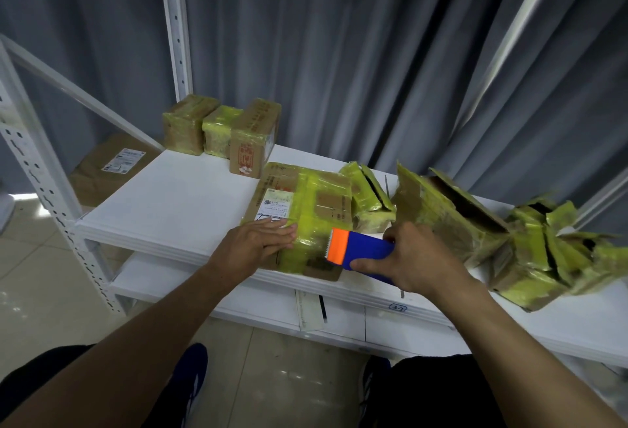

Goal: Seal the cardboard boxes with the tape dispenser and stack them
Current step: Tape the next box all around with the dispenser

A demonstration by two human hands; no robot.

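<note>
Along the shelf's (176, 196) front edge, the left grip (258, 240) presses straight-fingered on a box (319, 210); the right grip (414, 261) clasps the tape dispenser (360, 249). Sealing looks to be the step in hand; next, drag tape across the seam.

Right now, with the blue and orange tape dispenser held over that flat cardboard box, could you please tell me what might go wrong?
1. The blue and orange plastic tape dispenser, gripped by the right hand, points its toothed blade toward the left hand pressing nearby; a slip could nick that hand.
2. The flat cardboard box wrapped in yellow-green tape lies at the front edge of the white shelf; a hard pull might drag it off.
</note>
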